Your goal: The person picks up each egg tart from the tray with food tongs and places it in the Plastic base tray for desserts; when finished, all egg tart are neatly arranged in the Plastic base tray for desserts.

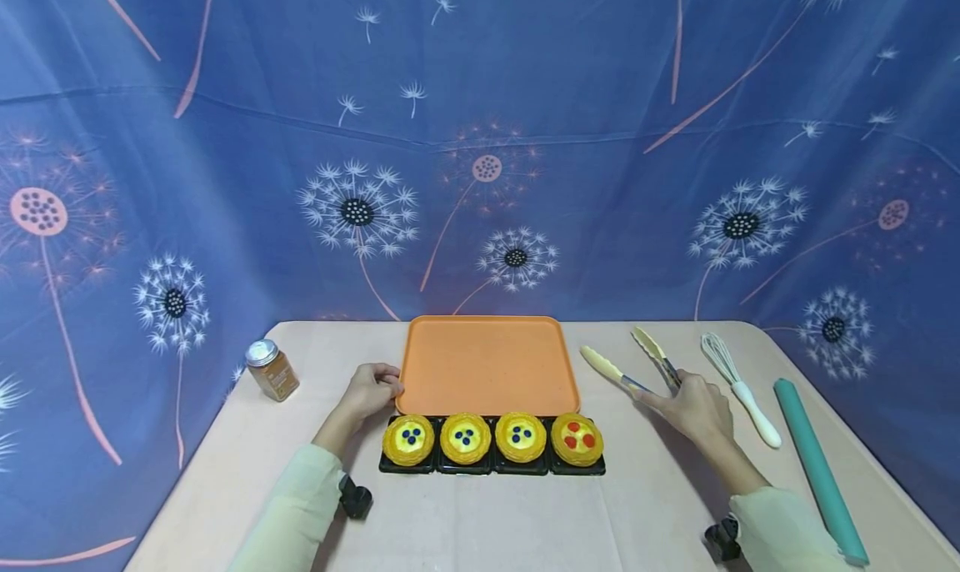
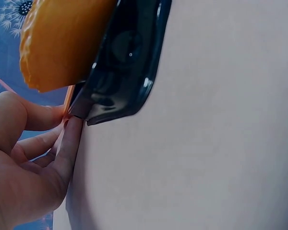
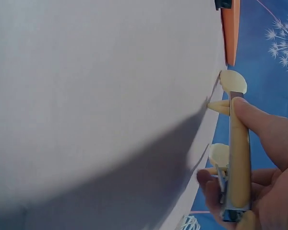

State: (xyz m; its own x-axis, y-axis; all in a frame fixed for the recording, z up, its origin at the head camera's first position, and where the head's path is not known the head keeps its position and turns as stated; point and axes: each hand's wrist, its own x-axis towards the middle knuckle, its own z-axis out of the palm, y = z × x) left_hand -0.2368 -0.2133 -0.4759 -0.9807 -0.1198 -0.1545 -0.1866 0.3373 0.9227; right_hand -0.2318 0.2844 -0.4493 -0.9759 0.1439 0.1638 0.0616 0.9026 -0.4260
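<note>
My left hand (image 1: pixel 369 392) pinches the left rim of an orange tray (image 1: pixel 487 365), thumb above and fingers below. My right hand (image 1: pixel 696 408) grips a pair of tongs (image 1: pixel 604 365) with cream tips and metal arms. The tongs' tips are spread apart and point away from me, to the right of the tray. Directly in front of the tray, several egg tarts sit in a row in black plastic holders (image 1: pixel 465 467). The rightmost tart (image 1: pixel 577 439) has red dots on top; the others, such as the leftmost tart (image 1: pixel 408 439), have blue dots.
A spice jar (image 1: pixel 273 372) with a silver lid stands at the left. On the right lie a whisk (image 1: pixel 742 388) with a white handle and a teal rolling pin (image 1: pixel 820 470). Blue dandelion-print cloth (image 1: pixel 600 180) hangs behind and beside the table.
</note>
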